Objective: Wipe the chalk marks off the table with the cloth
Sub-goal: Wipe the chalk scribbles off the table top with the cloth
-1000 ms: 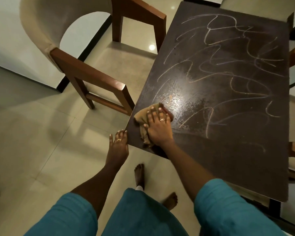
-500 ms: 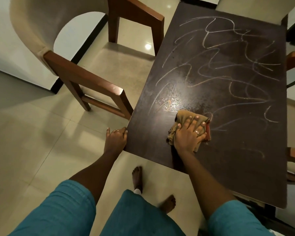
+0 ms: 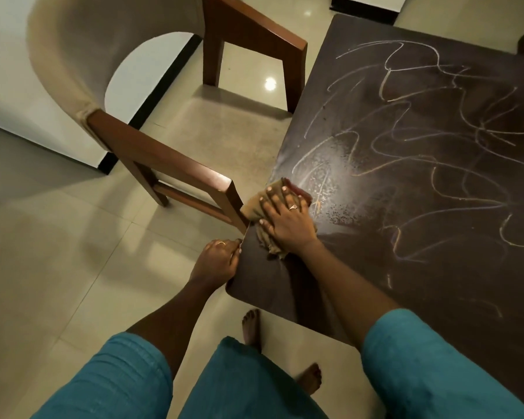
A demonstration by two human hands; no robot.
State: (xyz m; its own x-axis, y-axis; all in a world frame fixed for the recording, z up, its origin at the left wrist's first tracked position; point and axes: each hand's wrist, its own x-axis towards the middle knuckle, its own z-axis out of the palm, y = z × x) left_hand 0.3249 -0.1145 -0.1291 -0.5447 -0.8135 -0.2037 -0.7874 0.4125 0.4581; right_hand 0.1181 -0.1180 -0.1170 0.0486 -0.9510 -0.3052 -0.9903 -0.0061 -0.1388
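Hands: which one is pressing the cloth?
The right hand, flat on the brown cloth at the table's left edge; the left hand only grips that edge.

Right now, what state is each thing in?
cloth, crumpled, pressed onto the table's left edge.
right hand, fingers spread, pressing the cloth.
left hand, gripping the table edge.
chalk marks, mostly unwiped.
table, scribbled beyond the cloth.
chair, upright beside the table.
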